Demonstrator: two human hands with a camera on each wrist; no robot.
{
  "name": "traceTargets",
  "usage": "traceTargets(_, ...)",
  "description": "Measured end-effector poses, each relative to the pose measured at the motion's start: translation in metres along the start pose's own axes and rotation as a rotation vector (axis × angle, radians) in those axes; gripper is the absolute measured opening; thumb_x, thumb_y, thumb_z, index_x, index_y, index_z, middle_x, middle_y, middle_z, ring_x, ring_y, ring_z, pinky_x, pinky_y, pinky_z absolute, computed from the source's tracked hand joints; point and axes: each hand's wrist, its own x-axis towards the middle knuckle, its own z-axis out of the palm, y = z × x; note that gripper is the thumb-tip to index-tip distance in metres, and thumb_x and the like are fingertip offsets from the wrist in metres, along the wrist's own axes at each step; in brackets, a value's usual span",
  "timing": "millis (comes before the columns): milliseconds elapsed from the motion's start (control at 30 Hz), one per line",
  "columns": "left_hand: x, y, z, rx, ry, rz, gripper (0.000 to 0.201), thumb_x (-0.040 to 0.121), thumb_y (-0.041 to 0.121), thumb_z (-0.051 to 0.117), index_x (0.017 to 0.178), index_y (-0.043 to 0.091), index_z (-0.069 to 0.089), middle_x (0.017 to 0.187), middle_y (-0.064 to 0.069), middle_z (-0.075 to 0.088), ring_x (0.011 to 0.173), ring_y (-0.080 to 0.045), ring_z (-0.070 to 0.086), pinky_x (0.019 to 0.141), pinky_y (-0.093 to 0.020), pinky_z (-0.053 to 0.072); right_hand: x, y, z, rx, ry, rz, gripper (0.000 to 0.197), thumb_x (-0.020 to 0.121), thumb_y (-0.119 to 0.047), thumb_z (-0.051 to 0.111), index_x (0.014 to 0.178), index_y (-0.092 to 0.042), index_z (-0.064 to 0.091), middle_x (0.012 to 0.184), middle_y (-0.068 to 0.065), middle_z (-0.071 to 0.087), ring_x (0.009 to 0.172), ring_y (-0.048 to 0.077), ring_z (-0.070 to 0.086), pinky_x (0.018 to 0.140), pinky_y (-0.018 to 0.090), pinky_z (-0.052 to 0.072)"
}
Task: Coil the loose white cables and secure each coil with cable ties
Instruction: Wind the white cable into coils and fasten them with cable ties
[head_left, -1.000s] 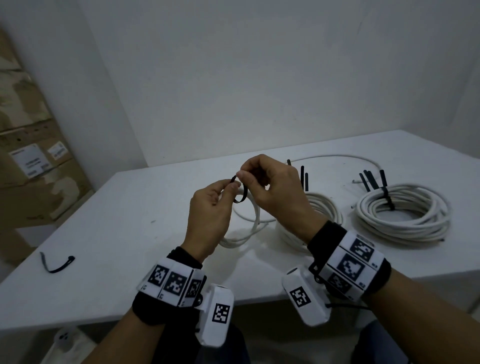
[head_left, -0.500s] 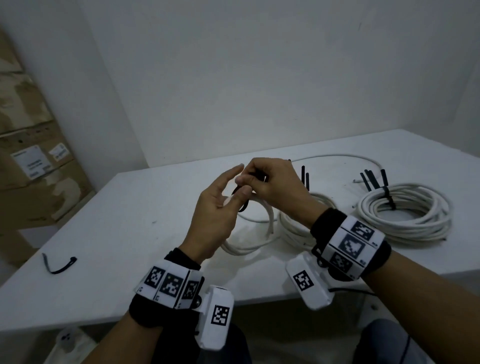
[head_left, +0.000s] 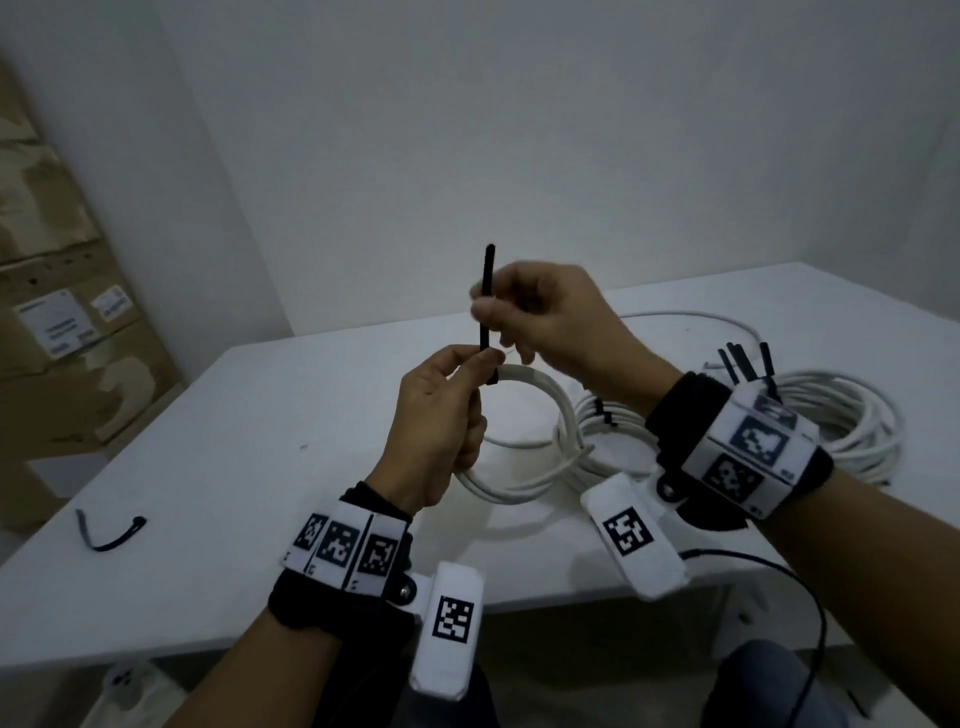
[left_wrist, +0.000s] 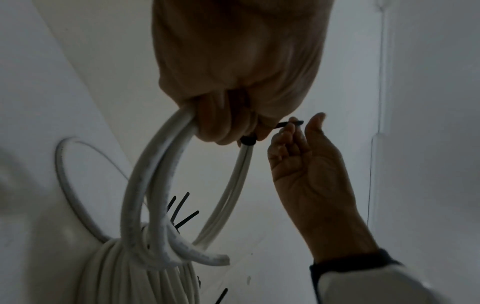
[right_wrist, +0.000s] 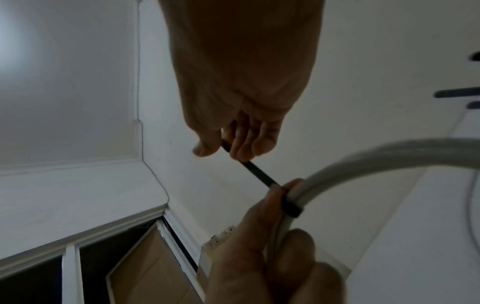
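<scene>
The left hand grips the white cable loop while the right hand fingers pinch the black tie, pulling toward 12 o'clock; next, pull it snug.

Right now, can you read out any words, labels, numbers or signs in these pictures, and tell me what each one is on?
No text can be read as words.
White labels on the cardboard boxes: printed lines, too small and blurred to read.
Wristbands on the left hand and the right hand: black and white square marker codes, only patterns; tiny characters beside them are unreadable.
White cable: faint marks on the jacket, illegible.
</scene>
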Motion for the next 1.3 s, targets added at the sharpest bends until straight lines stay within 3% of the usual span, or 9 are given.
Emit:
traceTargets(100, -0.002, -0.002, 0.001, 0.018, 0.003, -0.018, 0.018, 0.097, 0.023, 0.052, 0.085, 0.012, 0.058, 0.047, 0.001, 0.025, 0.035, -0.011, 0.017, 0.040, -0.015, 0.016, -0.009, 0.009, 0.007, -0.250, -0.016, -0.019, 0.018, 0.088, -0.019, 0.064, 0.079, -0.004, 0.066, 0.071, 0.009, 0.068, 0.066, 0.022, 0.063, 0.066, 0.032, 0.049)
traceTargets(300, -0.011, -0.007, 0.009, 0.014, -0.032, -0.071, 0.018, 0.099, 0.025, 0.048, 0.088, 0.013, 0.056, 0.048, 0.002, 0.023, 0.037, -0.011, 0.015, 0.041, -0.015, 0.015, -0.001, 0.010, 0.013, -0.304, 0.078, 0.058, 0.031, 0.088, -0.018, 0.063, 0.066, 0.004, 0.059, 0.047, -0.011, 0.048, 0.043, 0.000, 0.047, 0.047, 0.012, 0.033)
traceTargets(433, -0.016, -0.009, 0.012, -0.003, -0.029, -0.114, 0.019, 0.100, 0.026, 0.047, 0.086, 0.015, 0.055, 0.047, 0.003, 0.023, 0.036, -0.010, 0.014, 0.041, -0.014, 0.015, -0.005, 0.014, 0.015, -0.242, 0.114, 0.105, 0.035, 0.086, -0.018, 0.065, 0.064, 0.008, 0.057, 0.047, 0.003, 0.051, 0.041, 0.003, 0.044, 0.048, 0.017, 0.035)
traceTargets(533, -0.012, -0.003, 0.008, -0.051, -0.017, -0.137, 0.017, 0.099, 0.024, 0.048, 0.093, 0.013, 0.059, 0.047, 0.004, 0.022, 0.036, -0.010, 0.014, 0.041, -0.014, 0.013, -0.007, 0.013, 0.006, -0.204, 0.075, 0.086, 0.033, 0.086, -0.027, 0.066, 0.063, -0.004, 0.061, 0.054, 0.008, 0.056, 0.050, 0.009, 0.046, 0.053, 0.028, 0.039)
traceTargets(733, -0.004, -0.001, -0.005, -0.202, 0.086, -0.122, 0.013, 0.096, 0.023, 0.051, 0.091, 0.014, 0.059, 0.045, 0.005, 0.023, 0.034, -0.008, 0.015, 0.040, -0.014, 0.012, -0.042, 0.024, -0.024, -0.383, 0.007, 0.131, 0.022, 0.083, -0.040, 0.067, 0.093, -0.020, 0.071, 0.075, -0.010, 0.068, 0.066, 0.000, 0.059, 0.063, 0.015, 0.044)
traceTargets(867, 0.002, -0.005, -0.003, -0.264, 0.097, -0.156, 0.014, 0.096, 0.025, 0.052, 0.089, 0.016, 0.060, 0.046, 0.006, 0.021, 0.034, -0.008, 0.015, 0.036, -0.013, 0.013, -0.066, 0.036, -0.034, -0.095, -0.027, 0.293, 0.020, 0.091, -0.023, 0.060, 0.090, -0.006, 0.072, 0.078, 0.011, 0.071, 0.066, 0.019, 0.064, 0.065, 0.034, 0.056)
traceTargets(1033, 0.007, -0.009, 0.001, -0.316, 0.142, -0.202, 0.018, 0.096, 0.029, 0.053, 0.084, 0.017, 0.059, 0.045, 0.008, 0.019, 0.034, -0.006, 0.015, 0.032, -0.013, 0.014, -0.082, 0.036, -0.041, 0.394, -0.101, 0.396, 0.047, 0.082, -0.030, 0.061, 0.109, 0.008, 0.063, 0.102, 0.024, 0.065, 0.082, 0.021, 0.059, 0.069, 0.025, 0.052)
traceTargets(1133, 0.007, -0.012, 0.006, -0.320, 0.168, -0.198, 0.022, 0.097, 0.031, 0.052, 0.082, 0.016, 0.057, 0.045, 0.008, 0.019, 0.034, -0.006, 0.016, 0.032, -0.015, 0.016, -0.088, 0.036, -0.034, 0.448, -0.010, 0.409, 0.038, 0.078, -0.013, 0.067, 0.112, 0.003, 0.062, 0.110, 0.035, 0.060, 0.087, 0.023, 0.060, 0.071, 0.024, 0.053)
traceTargets(1300, 0.004, -0.017, 0.018, -0.329, 0.143, -0.209, 0.019, 0.099, 0.025, 0.050, 0.087, 0.011, 0.056, 0.056, 0.000, 0.042, 0.049, -0.013, 0.045, 0.046, -0.025, 0.046, -0.091, 0.040, -0.033, 0.489, 0.208, 0.424, 0.021, 0.082, 0.005, 0.064, 0.104, 0.004, 0.064, 0.097, 0.034, 0.065, 0.070, 0.020, 0.069, 0.071, 0.030, 0.057)
